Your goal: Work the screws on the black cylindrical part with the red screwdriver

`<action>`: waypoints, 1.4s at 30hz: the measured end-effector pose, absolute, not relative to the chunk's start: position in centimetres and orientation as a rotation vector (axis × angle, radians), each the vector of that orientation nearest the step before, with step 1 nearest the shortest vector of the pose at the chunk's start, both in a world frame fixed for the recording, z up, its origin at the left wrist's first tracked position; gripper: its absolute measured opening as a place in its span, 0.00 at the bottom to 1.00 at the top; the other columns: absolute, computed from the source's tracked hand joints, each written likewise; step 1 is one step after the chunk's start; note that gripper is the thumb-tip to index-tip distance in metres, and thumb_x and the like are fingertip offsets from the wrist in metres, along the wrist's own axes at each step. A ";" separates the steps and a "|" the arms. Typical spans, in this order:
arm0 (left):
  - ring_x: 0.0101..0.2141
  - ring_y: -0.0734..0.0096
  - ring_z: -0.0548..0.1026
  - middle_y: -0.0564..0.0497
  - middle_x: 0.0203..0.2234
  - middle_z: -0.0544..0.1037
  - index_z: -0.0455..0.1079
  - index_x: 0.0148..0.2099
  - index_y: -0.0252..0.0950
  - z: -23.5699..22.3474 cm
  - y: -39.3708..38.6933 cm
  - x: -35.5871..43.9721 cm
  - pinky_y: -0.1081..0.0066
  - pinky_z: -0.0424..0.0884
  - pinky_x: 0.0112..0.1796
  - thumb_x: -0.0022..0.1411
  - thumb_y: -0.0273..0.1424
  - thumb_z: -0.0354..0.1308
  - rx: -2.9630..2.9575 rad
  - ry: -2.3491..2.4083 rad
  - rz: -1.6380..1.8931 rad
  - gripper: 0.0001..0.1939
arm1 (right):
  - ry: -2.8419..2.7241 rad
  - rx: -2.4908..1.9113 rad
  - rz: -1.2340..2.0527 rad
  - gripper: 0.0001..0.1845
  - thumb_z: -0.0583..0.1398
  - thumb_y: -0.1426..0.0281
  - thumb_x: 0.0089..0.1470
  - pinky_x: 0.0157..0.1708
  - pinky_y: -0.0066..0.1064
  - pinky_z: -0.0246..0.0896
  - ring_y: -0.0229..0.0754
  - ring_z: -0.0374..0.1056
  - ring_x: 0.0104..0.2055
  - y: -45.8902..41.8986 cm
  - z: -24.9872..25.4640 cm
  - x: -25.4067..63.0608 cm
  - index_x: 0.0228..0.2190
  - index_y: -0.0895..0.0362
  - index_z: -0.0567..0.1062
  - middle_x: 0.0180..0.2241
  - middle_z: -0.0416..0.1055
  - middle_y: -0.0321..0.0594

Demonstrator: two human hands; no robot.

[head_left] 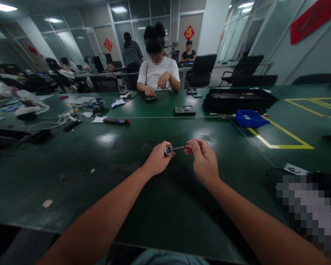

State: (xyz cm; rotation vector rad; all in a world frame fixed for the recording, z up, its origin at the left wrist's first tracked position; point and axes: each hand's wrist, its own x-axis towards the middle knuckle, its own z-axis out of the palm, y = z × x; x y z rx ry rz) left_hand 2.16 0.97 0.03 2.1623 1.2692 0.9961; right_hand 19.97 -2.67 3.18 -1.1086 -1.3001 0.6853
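Near the middle of the view, my left hand (156,161) is closed around a dark cylindrical object (168,150) with a round, silvery rim facing me. Its exact kind does not show, and the fingers hide most of its body. To the right, my right hand (206,162) pinches the reddish handle of a small screwdriver (186,147). The thin shaft points left, its tip at the rim of the cylinder; whether it touches cannot be made out. Both hands are raised over the green table (165,206).
Across the table a person (158,71) in white handles a dark device. A hard drive (184,110), a black tray (237,99) and a blue bin (251,118) lie beyond my hands. To the left are a dark pen-like tool (116,121) and cables (53,123).
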 end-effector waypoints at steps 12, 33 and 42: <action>0.39 0.64 0.71 0.51 0.37 0.73 0.65 0.44 0.39 0.1 1.1 2.1 0.64 0.66 0.42 0.63 0.31 0.60 2.195 1.315 0.978 0.09 | -1.249 -1.123 0.671 0.13 0.55 0.58 0.62 0.36 0.36 0.66 0.40 0.70 0.31 -2.0 3.0 20.3 0.36 0.54 0.72 0.29 0.73 0.37; 0.36 0.68 0.70 0.53 0.36 0.73 0.65 0.44 0.39 -0.5 1.2 2.2 0.68 0.64 0.36 0.63 0.32 0.59 2.117 1.300 0.993 0.09 | -1.530 -1.187 0.443 0.11 0.55 0.61 0.64 0.35 0.33 0.65 0.41 0.74 0.32 -3.5 3.6 19.8 0.39 0.54 0.73 0.31 0.77 0.38; 0.36 0.68 0.70 0.53 0.35 0.73 0.65 0.44 0.39 -0.7 1.3 2.0 0.69 0.64 0.36 0.63 0.32 0.59 2.144 1.298 0.997 0.09 | -1.549 -1.193 0.402 0.11 0.55 0.62 0.64 0.33 0.31 0.64 0.39 0.73 0.30 -3.7 3.8 19.8 0.38 0.55 0.73 0.29 0.76 0.37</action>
